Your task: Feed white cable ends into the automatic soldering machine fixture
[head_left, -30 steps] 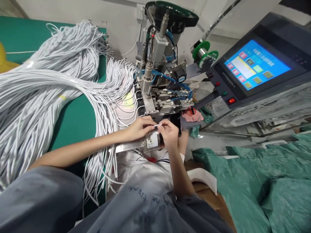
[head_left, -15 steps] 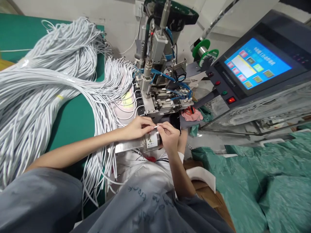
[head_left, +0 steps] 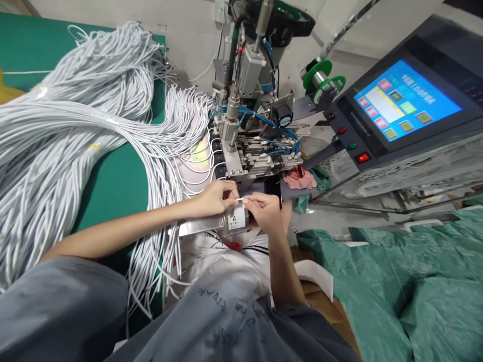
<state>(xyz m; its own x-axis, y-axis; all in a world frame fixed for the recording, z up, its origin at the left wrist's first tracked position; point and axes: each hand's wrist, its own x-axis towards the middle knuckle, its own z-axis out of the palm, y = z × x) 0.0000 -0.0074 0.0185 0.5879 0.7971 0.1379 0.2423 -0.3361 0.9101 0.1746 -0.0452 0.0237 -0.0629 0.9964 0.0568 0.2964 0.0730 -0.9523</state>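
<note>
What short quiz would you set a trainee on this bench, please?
1. True or false: the screen is dark.
2. What do the left hand and right hand pinch between them? A. a white piece B. a screwdriver C. a rag
3. Fill in: the cables lie on a ___ mat.
Key: 1 false; 2 A; 3 green.

White wall (head_left: 184, 35), green bench (head_left: 116, 191), 1 lit screen (head_left: 407, 100) (blue), green cloth (head_left: 415, 281) rt.
</note>
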